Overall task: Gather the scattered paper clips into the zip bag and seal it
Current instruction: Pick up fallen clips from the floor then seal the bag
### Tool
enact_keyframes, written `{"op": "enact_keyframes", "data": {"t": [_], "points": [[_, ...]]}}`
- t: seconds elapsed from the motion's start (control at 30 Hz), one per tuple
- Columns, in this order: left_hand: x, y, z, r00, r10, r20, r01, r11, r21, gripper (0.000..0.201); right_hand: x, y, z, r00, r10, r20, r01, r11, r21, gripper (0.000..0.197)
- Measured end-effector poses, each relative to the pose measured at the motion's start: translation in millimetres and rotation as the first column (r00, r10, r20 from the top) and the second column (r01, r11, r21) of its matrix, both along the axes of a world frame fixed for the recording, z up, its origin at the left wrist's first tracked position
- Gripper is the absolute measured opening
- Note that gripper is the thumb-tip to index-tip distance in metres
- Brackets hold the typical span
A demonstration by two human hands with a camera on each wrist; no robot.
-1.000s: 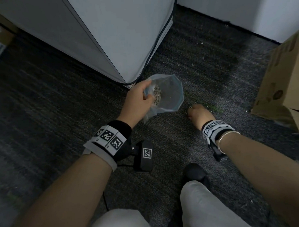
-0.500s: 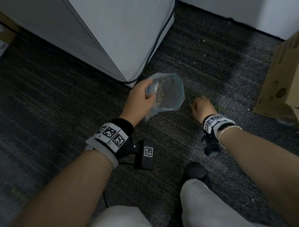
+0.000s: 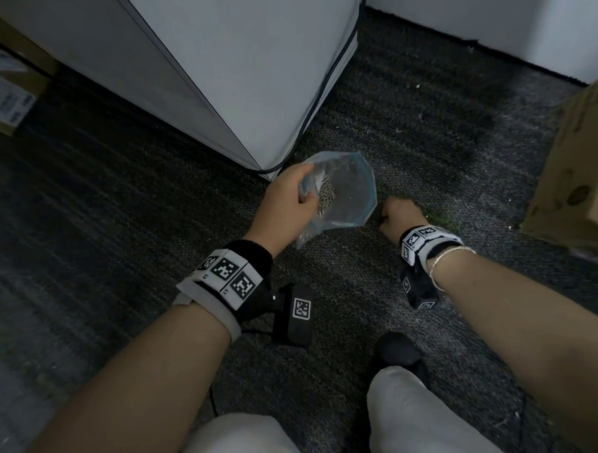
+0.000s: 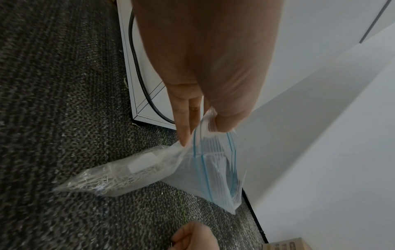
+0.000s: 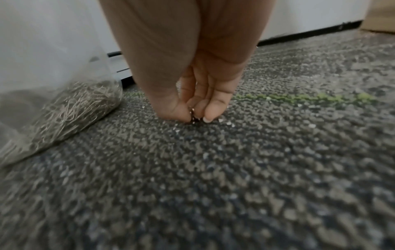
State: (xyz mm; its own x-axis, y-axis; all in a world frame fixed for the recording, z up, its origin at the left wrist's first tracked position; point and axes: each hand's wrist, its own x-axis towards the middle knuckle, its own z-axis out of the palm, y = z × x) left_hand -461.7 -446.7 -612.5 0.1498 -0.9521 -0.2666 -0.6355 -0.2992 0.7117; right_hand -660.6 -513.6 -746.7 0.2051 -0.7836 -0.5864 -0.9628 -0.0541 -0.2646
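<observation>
On the carpet (image 5: 256, 169), only the right wrist view shows fingertips (image 5: 208, 116) pinching.

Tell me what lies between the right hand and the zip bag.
Only bare carpet. The head view shows a narrow strip of it between the right hand and the zip bag; the right wrist view agrees.

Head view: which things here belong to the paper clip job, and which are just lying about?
Job: zip bag, paper clips in it, left hand gripping the bag, right hand pinching at the carpet.
Lying about: cardboard box, black cable, labelled box.
</observation>
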Motion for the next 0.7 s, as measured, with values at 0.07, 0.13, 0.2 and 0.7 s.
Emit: {"op": "enact_keyframes", "data": {"t": [0.07,0.13,0.2,0.7], "points": [[-2,-1,0,1.000,-0.008,0.005,0.008,1.000,0.003,0.048,-3,2,3,1.000,-0.011,0.006,0.011,1.000,0.019,0.033],[-4,-1,1,1.000,-0.014,0.006,0.014,1.000,0.004,0.049,-8,2,11,0.997,-0.063,0.044,0.062,0.998,0.024,0.028],[-7,-1,4,1.000,-0.025,0.009,0.025,1.000,0.006,0.049,-13,0,26,0.978,-0.150,0.143,0.156,0.987,-0.031,0.016],[-40,-15,130,0.994,-0.106,-0.007,0.104,0.987,-0.122,0.047,7,5,243,0.922,0.322,0.216,-0.152,0.813,-0.562,0.019]]}}
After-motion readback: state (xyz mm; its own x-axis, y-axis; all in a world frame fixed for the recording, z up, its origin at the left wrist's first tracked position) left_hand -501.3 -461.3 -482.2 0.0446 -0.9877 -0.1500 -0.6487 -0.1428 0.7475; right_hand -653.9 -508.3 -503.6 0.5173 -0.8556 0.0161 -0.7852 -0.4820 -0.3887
